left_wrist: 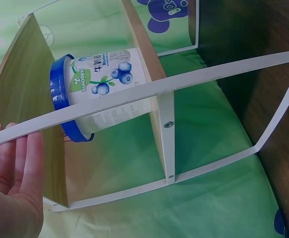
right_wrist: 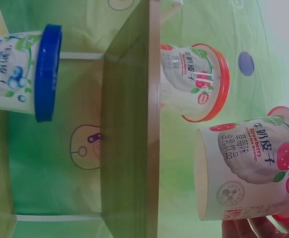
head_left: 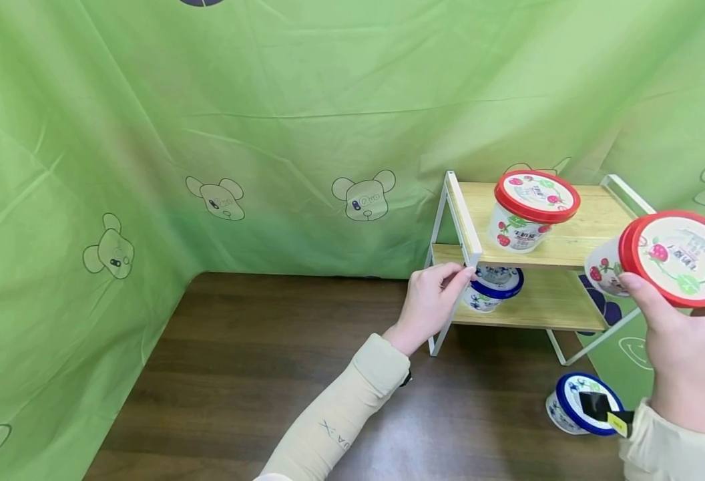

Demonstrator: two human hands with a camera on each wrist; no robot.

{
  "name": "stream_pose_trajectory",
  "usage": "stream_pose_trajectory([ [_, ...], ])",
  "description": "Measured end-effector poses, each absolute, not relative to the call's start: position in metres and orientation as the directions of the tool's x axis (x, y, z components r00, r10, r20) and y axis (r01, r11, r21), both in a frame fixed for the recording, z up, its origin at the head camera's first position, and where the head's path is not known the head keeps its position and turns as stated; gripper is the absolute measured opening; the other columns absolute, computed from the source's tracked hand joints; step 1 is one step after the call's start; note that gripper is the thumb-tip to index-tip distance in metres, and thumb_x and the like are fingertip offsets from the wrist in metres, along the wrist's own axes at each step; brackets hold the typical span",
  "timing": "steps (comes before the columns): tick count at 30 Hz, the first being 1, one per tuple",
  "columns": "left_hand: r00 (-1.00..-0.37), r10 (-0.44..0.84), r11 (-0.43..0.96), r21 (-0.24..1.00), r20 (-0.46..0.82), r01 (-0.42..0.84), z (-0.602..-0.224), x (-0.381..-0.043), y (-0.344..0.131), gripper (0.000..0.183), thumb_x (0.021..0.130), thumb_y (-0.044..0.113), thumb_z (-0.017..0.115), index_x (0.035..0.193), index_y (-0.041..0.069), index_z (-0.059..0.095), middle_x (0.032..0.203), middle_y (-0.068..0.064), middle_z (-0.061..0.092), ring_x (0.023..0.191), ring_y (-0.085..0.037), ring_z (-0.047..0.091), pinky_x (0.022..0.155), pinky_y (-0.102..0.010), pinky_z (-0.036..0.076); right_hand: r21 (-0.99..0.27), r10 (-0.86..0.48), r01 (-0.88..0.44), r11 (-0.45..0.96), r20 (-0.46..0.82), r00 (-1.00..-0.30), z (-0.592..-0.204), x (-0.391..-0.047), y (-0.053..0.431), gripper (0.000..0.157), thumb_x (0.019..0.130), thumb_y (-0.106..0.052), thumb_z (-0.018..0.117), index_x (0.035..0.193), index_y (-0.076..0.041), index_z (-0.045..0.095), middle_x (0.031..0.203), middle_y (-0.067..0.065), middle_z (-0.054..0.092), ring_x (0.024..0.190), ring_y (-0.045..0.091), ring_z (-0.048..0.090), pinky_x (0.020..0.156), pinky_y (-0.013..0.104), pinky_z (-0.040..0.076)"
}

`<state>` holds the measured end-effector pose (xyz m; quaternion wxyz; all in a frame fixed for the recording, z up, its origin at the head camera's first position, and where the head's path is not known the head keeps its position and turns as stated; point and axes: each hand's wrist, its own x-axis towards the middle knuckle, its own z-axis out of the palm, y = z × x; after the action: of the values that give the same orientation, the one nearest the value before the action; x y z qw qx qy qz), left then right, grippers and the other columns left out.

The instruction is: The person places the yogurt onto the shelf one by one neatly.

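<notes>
My right hand [head_left: 689,347] grips a strawberry milk drink tub [head_left: 685,257] with a red lid, raised off the right front of a small two-tier shelf [head_left: 599,217]. In the right wrist view, this tub [right_wrist: 249,168] is apart from the upper board's edge. With thumb and fingers, my left hand [head_left: 427,304] holds the shelf's white side frame [left_wrist: 109,101]. Another red-lidded strawberry tub [head_left: 523,224] stands upright on the upper board. Below it, on the lower board, stands a blue-lidded blueberry tub [left_wrist: 107,79], partly hidden in the head view.
A second blue-lidded tub [head_left: 571,407] stands on the dark wood surface [head_left: 256,374], in front of the shelf and partly behind my right wrist gear. Green cloth [head_left: 304,133] printed with bear heads hangs behind and at both sides.
</notes>
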<state>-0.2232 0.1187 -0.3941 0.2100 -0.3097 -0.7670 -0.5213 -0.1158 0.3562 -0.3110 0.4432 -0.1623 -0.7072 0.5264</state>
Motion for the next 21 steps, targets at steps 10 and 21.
stream_pose_trajectory([
  [10, -0.731, 0.258, 0.268, 0.680, 0.632, 0.682, -0.395, -0.223, 0.119, 0.023, 0.104, 0.027, 0.062, 0.095, 0.014, 0.078, 0.080, 0.012, 0.067, 0.066, 0.006, 0.051, 0.061, -0.011, 0.043, -0.938, 0.717, -0.282, 0.199, 0.336, -0.611, -0.299, -0.130, 0.364, 0.089, 0.085, 0.003, 0.080, 0.155, -0.023, 0.032, 0.151, -0.001, 0.040, 0.138, 0.009, 0.035, 0.108, 0.017, 0.033],
  [21, -0.723, 0.259, 0.259, 0.675, 0.641, 0.691, -0.395, -0.223, 0.119, 0.024, 0.105, 0.027, 0.062, 0.094, 0.013, 0.078, 0.078, 0.011, 0.067, 0.064, 0.004, 0.051, 0.060, -0.011, 0.043, -0.942, 0.703, -0.305, 0.138, 0.311, -0.640, -0.287, -0.145, 0.372, 0.086, 0.086, 0.001, 0.080, 0.154, -0.025, 0.034, 0.151, -0.003, 0.039, 0.138, 0.007, 0.034, 0.106, 0.014, 0.031],
])
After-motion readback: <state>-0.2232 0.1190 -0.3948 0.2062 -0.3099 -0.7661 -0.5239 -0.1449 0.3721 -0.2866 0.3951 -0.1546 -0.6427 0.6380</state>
